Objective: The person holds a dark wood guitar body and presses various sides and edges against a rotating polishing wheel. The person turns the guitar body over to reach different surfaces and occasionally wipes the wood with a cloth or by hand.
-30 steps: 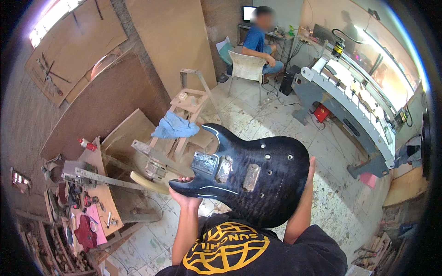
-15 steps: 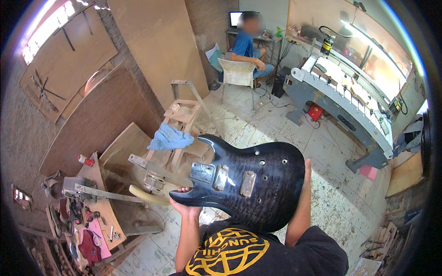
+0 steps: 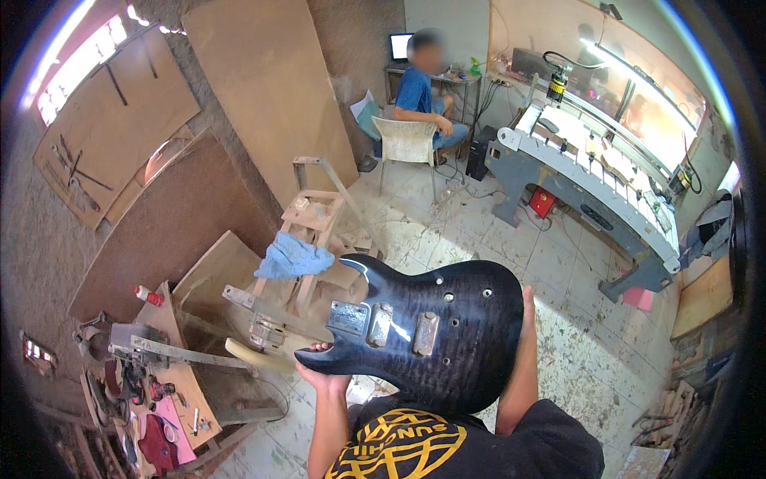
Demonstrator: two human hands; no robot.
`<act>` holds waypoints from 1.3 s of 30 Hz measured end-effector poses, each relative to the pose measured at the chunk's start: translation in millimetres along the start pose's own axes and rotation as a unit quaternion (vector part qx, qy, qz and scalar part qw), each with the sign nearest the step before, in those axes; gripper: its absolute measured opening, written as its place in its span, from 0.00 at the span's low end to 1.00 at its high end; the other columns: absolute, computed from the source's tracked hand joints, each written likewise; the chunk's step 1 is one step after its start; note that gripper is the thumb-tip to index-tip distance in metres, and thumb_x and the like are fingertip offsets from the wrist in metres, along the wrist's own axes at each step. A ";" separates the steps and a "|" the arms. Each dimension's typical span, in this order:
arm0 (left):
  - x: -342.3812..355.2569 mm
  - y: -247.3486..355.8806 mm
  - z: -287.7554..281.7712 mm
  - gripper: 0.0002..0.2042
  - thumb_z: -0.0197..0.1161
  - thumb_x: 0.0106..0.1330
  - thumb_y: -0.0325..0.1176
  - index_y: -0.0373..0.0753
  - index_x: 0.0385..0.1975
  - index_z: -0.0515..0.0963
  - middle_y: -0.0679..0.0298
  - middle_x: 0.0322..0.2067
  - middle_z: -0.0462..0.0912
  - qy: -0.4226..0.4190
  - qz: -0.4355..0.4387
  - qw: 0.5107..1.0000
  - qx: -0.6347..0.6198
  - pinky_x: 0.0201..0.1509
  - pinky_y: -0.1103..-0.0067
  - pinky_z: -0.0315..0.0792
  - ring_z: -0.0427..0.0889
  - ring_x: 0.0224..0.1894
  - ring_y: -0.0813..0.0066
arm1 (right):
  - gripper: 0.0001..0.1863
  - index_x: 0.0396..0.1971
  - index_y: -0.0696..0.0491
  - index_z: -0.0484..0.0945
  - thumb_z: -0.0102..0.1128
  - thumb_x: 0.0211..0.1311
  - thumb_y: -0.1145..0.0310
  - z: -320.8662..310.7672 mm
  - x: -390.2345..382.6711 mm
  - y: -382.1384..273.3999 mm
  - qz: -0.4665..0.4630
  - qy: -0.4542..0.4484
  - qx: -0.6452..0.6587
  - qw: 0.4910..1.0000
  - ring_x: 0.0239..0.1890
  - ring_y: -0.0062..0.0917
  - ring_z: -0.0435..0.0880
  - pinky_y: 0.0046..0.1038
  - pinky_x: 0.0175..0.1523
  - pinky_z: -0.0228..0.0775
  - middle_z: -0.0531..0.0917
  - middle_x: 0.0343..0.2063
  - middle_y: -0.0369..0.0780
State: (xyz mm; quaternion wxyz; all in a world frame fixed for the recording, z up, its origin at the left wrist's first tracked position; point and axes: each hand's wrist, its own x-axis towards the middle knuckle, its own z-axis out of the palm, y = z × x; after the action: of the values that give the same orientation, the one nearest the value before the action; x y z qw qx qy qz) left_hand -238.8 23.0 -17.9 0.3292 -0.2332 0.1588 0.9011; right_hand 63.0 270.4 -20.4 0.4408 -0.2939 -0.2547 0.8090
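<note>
A glossy black electric guitar body (image 3: pixel 487 343) with a faint figured grain is held up in front of me, its face turned toward me. It has a neck pocket, two rectangular pickup cavities and several small round holes. My left hand (image 3: pixel 325 378) grips the pointed horn at the left, beside the neck pocket, with fingertips showing over its inner edge. Against the rounded right end lies my right hand (image 3: pixel 527 319); most of its fingers are hidden behind the body. A light blue cloth (image 3: pixel 290 257) hangs over a dusty wooden frame (image 3: pixel 319 203) just beyond the left horn.
On the left, a workbench (image 3: pixel 185 363) carries tools and a dark red piece (image 3: pixel 158 444). Boards (image 3: pixel 263 96) lean along the wall. A person in a blue shirt (image 3: pixel 413 89) sits on a white chair (image 3: pixel 407 137). A grey gantry machine (image 3: pixel 576 206) stands at the right.
The guitar body and the room both appear slightly lower, as the view has shifted a little. Both hands keep the same hold on the body.
</note>
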 end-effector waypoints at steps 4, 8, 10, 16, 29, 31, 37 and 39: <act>6.2 2.3 -4.7 0.15 0.46 0.59 0.46 0.43 0.18 0.70 0.65 0.20 0.74 -0.013 0.001 1.000 -0.009 0.44 0.67 0.73 0.75 0.28 0.69 | 0.36 0.51 0.56 0.73 0.57 0.55 0.40 -2.0 1.7 0.7 0.001 -0.001 0.002 1.000 0.44 0.34 0.79 0.37 0.50 0.72 0.80 0.46 0.43; 4.0 0.7 -1.3 0.15 0.47 0.59 0.46 0.44 0.18 0.69 0.65 0.20 0.74 -0.008 -0.006 1.000 -0.003 0.44 0.67 0.72 0.75 0.28 0.70 | 0.36 0.51 0.57 0.73 0.58 0.54 0.39 32.5 -18.9 -9.3 -0.019 0.032 -0.026 0.999 0.44 0.34 0.79 0.37 0.50 0.72 0.80 0.46 0.43; 4.9 3.0 -5.3 0.15 0.46 0.59 0.47 0.44 0.18 0.69 0.65 0.20 0.75 -0.013 0.002 1.000 0.009 0.44 0.69 0.73 0.75 0.27 0.71 | 0.36 0.51 0.57 0.73 0.58 0.54 0.39 36.4 -20.6 -10.9 -0.016 0.018 -0.034 0.999 0.44 0.34 0.79 0.37 0.50 0.72 0.80 0.46 0.43; 5.9 2.1 -7.9 0.14 0.48 0.58 0.46 0.44 0.18 0.71 0.65 0.20 0.75 -0.005 -0.013 1.000 -0.003 0.44 0.68 0.72 0.76 0.28 0.70 | 0.37 0.51 0.57 0.73 0.59 0.52 0.39 30.7 -19.6 -14.7 -0.011 0.009 -0.046 0.999 0.44 0.34 0.79 0.37 0.51 0.72 0.80 0.46 0.44; 5.7 1.6 -10.3 0.15 0.47 0.58 0.46 0.44 0.18 0.71 0.65 0.21 0.76 -0.017 -0.006 1.000 0.007 0.43 0.70 0.73 0.76 0.28 0.71 | 0.38 0.52 0.57 0.72 0.60 0.52 0.39 36.8 -25.3 -14.0 -0.006 0.010 -0.028 1.000 0.45 0.35 0.79 0.37 0.51 0.71 0.79 0.47 0.44; 7.2 1.7 -12.3 0.14 0.47 0.58 0.46 0.44 0.18 0.71 0.65 0.21 0.76 -0.015 -0.012 1.000 0.005 0.43 0.70 0.73 0.76 0.28 0.70 | 0.38 0.52 0.57 0.72 0.60 0.51 0.39 38.2 -26.0 -12.8 -0.003 0.010 -0.027 1.000 0.45 0.35 0.79 0.37 0.51 0.71 0.79 0.47 0.44; 7.3 2.3 -12.4 0.14 0.48 0.57 0.45 0.44 0.18 0.71 0.65 0.20 0.76 -0.003 -0.016 1.000 0.002 0.43 0.69 0.73 0.76 0.27 0.70 | 0.38 0.52 0.57 0.72 0.60 0.51 0.39 40.9 -29.3 -11.0 0.005 0.006 -0.016 1.000 0.45 0.35 0.79 0.37 0.52 0.71 0.79 0.47 0.44; 8.8 3.0 -14.2 0.13 0.48 0.57 0.45 0.45 0.18 0.70 0.65 0.20 0.76 -0.002 -0.017 1.000 0.002 0.43 0.69 0.73 0.76 0.27 0.70 | 0.38 0.52 0.57 0.72 0.61 0.51 0.39 41.3 -28.5 -10.7 0.007 0.003 -0.010 1.000 0.45 0.35 0.79 0.37 0.52 0.71 0.79 0.47 0.44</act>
State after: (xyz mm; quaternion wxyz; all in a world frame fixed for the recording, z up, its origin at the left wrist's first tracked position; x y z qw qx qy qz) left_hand -242.3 19.1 -34.1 0.3455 -0.2339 0.1561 0.8953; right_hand 52.6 244.6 22.8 0.4331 -0.3025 -0.2599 0.8083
